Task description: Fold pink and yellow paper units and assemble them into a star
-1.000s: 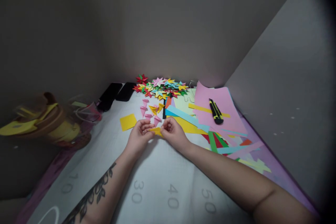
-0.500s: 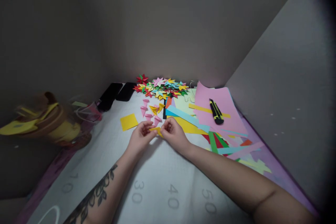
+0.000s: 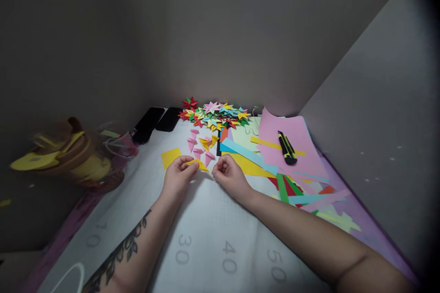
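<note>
The held piece (image 3: pixel 200 165) looks matt paper, the cutter (image 3: pixel 287 148) smooth plastic.

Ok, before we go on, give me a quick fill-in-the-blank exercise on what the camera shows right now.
1. The left hand pinches a folded piece of paper whose colour is ____.
2. The cutter lies over a large sheet coloured ____.
3. On the white mat, the printed number between 30 and 50 is ____.
4. As the camera sees it, the black flat devices lie to the ____ of the pile of paper stars.

Missing words: yellow; pink; 40; left.
</note>
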The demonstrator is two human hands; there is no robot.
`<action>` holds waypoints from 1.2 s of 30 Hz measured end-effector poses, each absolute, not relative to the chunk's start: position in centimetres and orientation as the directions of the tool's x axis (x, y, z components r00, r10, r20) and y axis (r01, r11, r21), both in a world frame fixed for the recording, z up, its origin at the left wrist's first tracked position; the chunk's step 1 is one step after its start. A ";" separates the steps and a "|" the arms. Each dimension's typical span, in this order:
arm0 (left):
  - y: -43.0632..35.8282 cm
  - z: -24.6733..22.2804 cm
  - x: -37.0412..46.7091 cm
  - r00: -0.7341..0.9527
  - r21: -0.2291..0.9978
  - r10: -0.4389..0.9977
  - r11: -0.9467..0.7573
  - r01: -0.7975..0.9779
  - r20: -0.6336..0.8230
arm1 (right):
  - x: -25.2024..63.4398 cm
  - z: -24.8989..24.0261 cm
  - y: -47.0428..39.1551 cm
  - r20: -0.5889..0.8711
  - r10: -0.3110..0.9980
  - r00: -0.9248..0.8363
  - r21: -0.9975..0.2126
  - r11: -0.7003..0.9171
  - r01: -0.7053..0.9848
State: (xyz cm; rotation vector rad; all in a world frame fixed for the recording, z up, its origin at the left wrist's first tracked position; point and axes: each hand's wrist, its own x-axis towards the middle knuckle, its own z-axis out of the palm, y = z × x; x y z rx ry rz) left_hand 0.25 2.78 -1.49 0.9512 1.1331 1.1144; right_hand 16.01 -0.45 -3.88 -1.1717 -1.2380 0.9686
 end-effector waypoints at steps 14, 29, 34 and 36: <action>2.1 -1.5 0.7 0.160 0.994 0.981 0.106 0.037 -0.110 | 16.1 -3.1 -0.6 0.087 0.995 0.052 -0.996 0.088 -0.010; 1.9 -0.9 1.0 0.148 0.980 0.978 0.161 -0.117 -0.144 | 16.1 -3.2 -1.5 0.435 0.901 0.004 -0.809 0.389 0.442; 2.0 -1.1 0.8 0.183 0.980 0.970 0.177 -0.086 -0.159 | 16.2 -3.2 -1.4 0.429 0.901 0.063 -0.828 0.365 0.426; 2.0 -1.4 0.7 0.206 0.983 0.967 0.168 -0.075 -0.150 | 16.3 -3.2 -1.3 0.407 0.909 0.089 -0.851 0.342 0.398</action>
